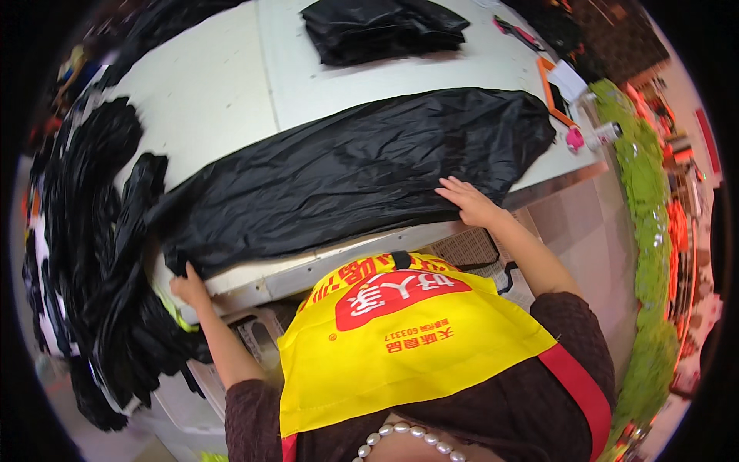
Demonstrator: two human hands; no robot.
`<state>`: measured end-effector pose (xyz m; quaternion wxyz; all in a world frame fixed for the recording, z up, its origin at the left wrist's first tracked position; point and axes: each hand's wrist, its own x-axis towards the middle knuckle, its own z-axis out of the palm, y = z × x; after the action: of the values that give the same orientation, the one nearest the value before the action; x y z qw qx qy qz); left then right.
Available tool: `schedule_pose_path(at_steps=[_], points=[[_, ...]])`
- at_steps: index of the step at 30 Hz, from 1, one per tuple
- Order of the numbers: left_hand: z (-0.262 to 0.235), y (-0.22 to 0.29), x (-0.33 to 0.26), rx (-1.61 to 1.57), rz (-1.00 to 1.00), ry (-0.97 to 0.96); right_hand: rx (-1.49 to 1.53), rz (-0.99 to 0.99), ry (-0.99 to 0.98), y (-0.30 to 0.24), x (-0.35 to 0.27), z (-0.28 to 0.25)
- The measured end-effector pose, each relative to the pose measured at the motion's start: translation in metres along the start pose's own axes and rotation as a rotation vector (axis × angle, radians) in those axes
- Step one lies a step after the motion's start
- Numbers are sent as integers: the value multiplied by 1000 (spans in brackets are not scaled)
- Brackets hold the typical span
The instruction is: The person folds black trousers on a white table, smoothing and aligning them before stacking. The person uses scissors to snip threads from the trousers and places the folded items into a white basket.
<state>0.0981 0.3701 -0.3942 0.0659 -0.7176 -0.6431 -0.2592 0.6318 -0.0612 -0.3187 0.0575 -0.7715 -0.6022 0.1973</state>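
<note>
A long piece of shiny black fabric [339,165], perhaps a garment, lies stretched and creased across the white table. Its exact kind I cannot tell. My left hand [190,288] pinches its near left corner at the table's front edge. My right hand [471,203] rests on the near edge toward the right, fingers stretched and nothing gripped. The fabric's left end runs into a heap of similar black fabric [85,192] hanging over the table's left side.
A folded black stack [381,31] lies on the table's far side [208,77]. An orange-framed device [556,96], a pink-and-black tool [518,33] and a small bottle [603,135] are near the right end. Beneath the front edge are plastic crates [462,250]. Green material [635,192] lines the right.
</note>
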Motion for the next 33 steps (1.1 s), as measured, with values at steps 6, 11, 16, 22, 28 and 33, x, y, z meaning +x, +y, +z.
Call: schedule_pose_path(at_steps=[6,11,16,22,28,33], points=[[15,-19,23,-228,-419,-307,18,-11,20,15,-6,8],[-20,-8,40,-944,-673,-220,-118,8,127,11,-16,14],[-17,-84,24,-741,-775,-345,-240,-105,279,15,-29,24],[-27,-107,32,-1124,-859,-382,-169,420,537,30,-50,6],[8,-166,-8,-805,-774,-65,-110,291,181,31,-58,26],[-40,-55,-9,-1008,-915,66,-17,121,93,62,-92,-30]])
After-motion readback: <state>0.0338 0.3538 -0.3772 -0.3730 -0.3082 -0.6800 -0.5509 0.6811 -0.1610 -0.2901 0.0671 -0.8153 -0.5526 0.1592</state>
